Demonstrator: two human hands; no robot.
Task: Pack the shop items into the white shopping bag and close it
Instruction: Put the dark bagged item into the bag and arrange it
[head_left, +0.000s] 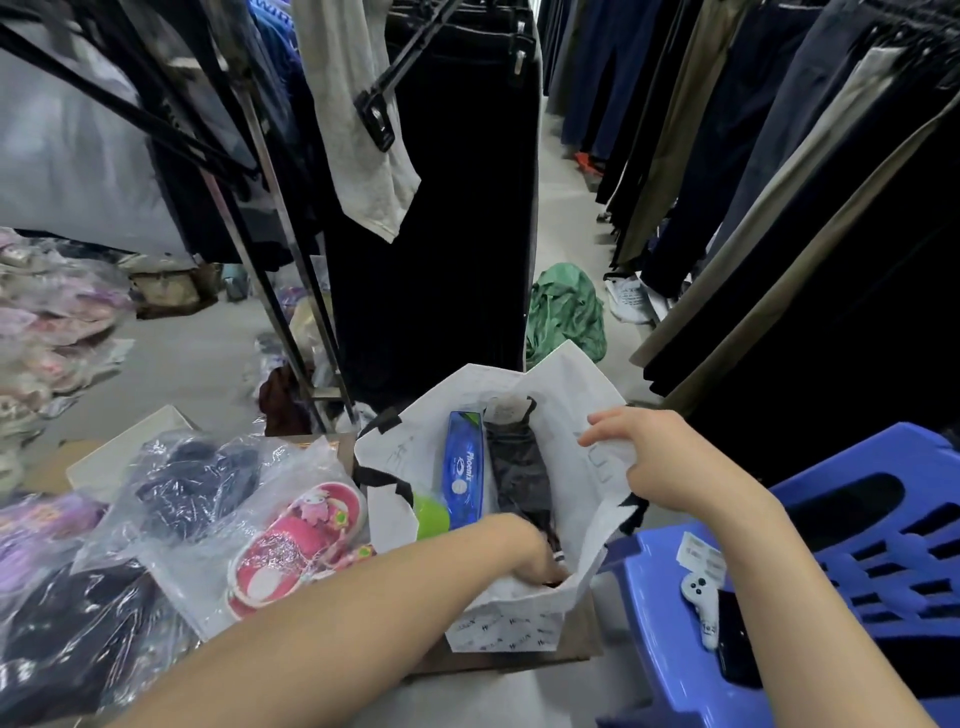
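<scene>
The white shopping bag (566, 415) stands open in front of me with black handles. Inside lie a blue Phoenix box (464, 470), a black packaged garment (517, 467) and a green item (431, 514). My left hand (530, 556) reaches down into the bag's near end; its fingers are hidden there, touching dark fabric. My right hand (649, 457) pinches the bag's right rim and holds it open. Pink children's shoes (298, 540) in clear plastic lie left of the bag.
Dark clothes in plastic wraps (192, 483) lie at left on cardboard. A blue plastic stool (852, 571) at right carries a white controller (701, 608) and a dark phone. Racks of hanging trousers (441, 208) stand behind, and a green cloth (566, 312) lies on the floor.
</scene>
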